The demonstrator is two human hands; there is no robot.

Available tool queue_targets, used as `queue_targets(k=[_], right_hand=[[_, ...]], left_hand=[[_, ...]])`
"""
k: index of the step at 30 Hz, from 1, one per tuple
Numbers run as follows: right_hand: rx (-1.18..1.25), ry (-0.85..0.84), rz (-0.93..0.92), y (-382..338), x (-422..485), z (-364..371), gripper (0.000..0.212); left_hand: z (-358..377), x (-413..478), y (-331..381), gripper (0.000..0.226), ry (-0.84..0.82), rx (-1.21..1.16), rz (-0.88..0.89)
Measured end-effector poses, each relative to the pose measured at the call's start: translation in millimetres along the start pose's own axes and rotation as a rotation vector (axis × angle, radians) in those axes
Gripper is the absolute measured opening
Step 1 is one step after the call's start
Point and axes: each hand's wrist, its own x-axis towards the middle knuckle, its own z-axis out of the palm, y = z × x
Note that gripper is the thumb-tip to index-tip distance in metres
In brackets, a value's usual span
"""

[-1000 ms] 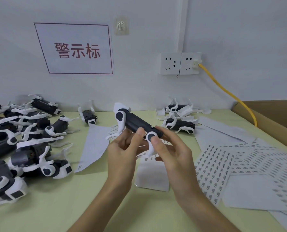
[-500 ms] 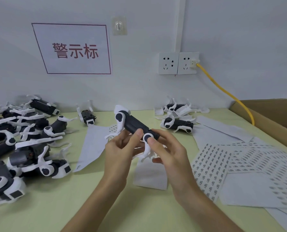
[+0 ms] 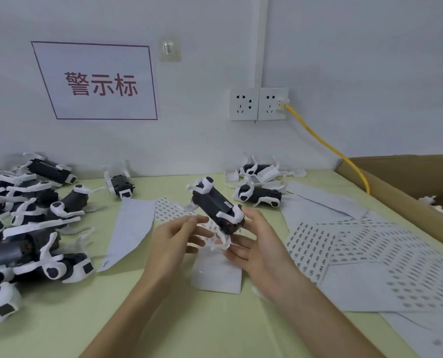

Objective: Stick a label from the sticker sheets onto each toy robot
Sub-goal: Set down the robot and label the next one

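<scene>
Sign (image 3: 100, 83) on the wall, framed in red, printed in red characters: 警示标. Raised above the yellow-green table (image 3: 60, 319), a black-and-white toy robot (image 3: 216, 208), tilted, far end up toward the wall, near end down in the right hand (image 3: 256, 244). Gripped there with the thumb on top and the fingers curled underneath, among the white legs. On the dark body, a small white label (image 3: 227, 204), print too small to read. Left hand (image 3: 174, 239) just left of the toy robot, fingers loose and stretched toward its flank, grasping nothing; touching or not, impossible to tell through the blur.

Directly below the toy robot, a blank white sheet (image 3: 216, 275) flat on the table. Right of the toy robot, sticker sheets (image 3: 344, 244) fanned out and overlapping, rows of tiny grey labels, unreadable. Left of the toy robot, a white backing sheet (image 3: 135, 228) marked with a single letter F at its near corner. Behind the toy robot, nearer the wall, two more robots (image 3: 259, 196), one carrying a barcode label (image 3: 254, 179). Far left, a heap of robots (image 3: 34, 228). Far right, an open cardboard box (image 3: 409, 182), with a yellow cable (image 3: 326, 146) running from the wall socket (image 3: 258, 104) down to its rim.
</scene>
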Motion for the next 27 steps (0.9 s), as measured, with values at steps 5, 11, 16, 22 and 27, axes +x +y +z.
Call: queue_targets(k=[5,11,16,22,27], right_hand=[[0.355,0.063,0.080,-35.8,6.8,-32.9,0.041],[0.596,0.152,-0.170,-110.4,9.1,-123.7,0.045],[0.635,0.319,-0.352,-141.2,17.8,-186.8,0.050],[0.289,0.309,-0.255,-105.6,33.5,-153.7,0.026],[0.018,0.184,-0.206,-79.2,43.8,-81.0,0.020]], left_hand=[[2.9,-2.4,-8.2,0.025,-0.042,0.343,0.112],[9.0,-3.4,-11.4,0.027,-0.095,0.486,0.176],[5.7,-1.7,-10.2,0.029,-0.094,0.429,0.167],[6.5,-1.0,-11.8,0.028,-0.094,0.465,0.188],[5.3,-0.8,-13.2,0.028,-0.101,0.452,0.191]])
